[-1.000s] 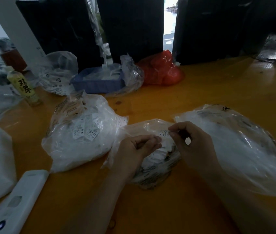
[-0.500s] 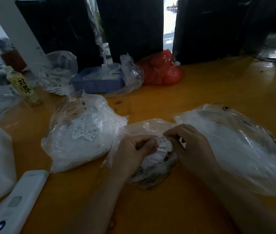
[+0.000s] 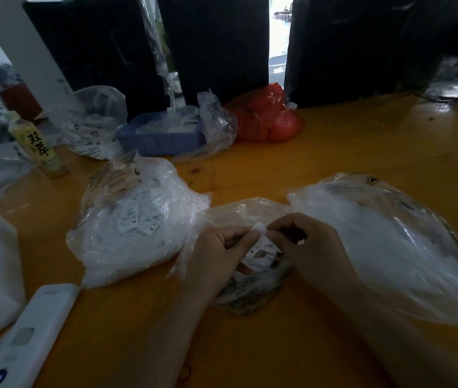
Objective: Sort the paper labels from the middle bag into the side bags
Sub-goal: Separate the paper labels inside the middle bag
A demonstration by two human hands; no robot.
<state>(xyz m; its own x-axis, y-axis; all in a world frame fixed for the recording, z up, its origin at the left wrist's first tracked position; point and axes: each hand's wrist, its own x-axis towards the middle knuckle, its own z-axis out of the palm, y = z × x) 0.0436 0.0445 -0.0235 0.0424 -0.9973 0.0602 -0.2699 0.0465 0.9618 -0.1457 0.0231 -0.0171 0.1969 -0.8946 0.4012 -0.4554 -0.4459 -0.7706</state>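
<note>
One paper label (image 3: 260, 233) is being pinched between the fingertips of the left hand (image 3: 219, 261) and the right hand (image 3: 310, 247) over the mouth of the middle bag (image 3: 253, 289) on the tabletop (image 3: 334, 152). Sorting is judged to be well underway: the left bag (image 3: 135, 228) and the right bag (image 3: 384, 242), three bags being counted in all, are already bulging with white labels, while a small heap is still being held in the middle one.

— What do the hands hold?
— Left hand (image 3: 216, 259) and right hand (image 3: 314, 247) pinch one label (image 3: 260, 237) over the middle bag (image 3: 250, 292).
— And beside it?
— Left bag (image 3: 127, 231), right bag (image 3: 390, 242), on the bench (image 3: 334, 152).
</note>
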